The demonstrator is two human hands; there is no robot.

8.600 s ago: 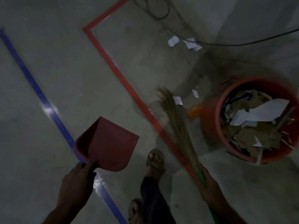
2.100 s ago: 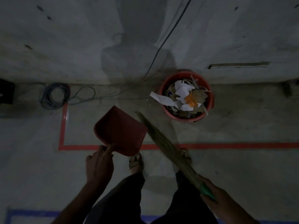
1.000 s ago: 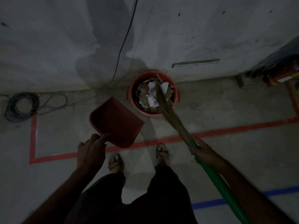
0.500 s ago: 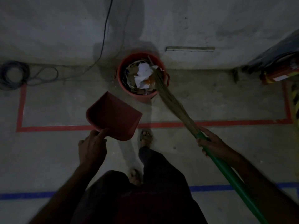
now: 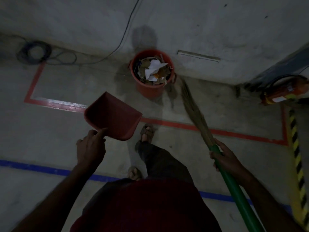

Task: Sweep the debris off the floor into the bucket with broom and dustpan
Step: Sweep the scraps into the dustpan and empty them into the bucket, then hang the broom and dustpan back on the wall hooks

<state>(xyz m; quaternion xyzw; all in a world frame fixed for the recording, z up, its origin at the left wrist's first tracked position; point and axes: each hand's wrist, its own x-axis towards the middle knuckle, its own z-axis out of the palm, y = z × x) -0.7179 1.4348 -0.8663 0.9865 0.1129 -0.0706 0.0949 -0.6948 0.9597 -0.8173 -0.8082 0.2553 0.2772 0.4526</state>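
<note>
An orange-red bucket (image 5: 151, 90) stands by the wall, filled with paper and leaf debris. My left hand (image 5: 91, 149) holds the red dustpan (image 5: 113, 117) by its near end, with the pan in the air left of the bucket and nothing showing in it. My right hand (image 5: 224, 158) grips the green handle of the broom (image 5: 196, 114). Its straw head points at the floor just right of the bucket. No loose debris shows on the floor around the bucket.
Red tape lines (image 5: 217, 131) mark a rectangle on the concrete floor, and a blue line (image 5: 50, 170) runs nearer me. A coiled cable (image 5: 33, 51) lies at the back left. A fire extinguisher (image 5: 284, 92) lies at the right beside a black-and-yellow striped strip (image 5: 297, 161).
The broom's head has come off the bucket's rim and now points at the floor to its right. I have stepped back a little; the dustpan stays in my left hand.
</note>
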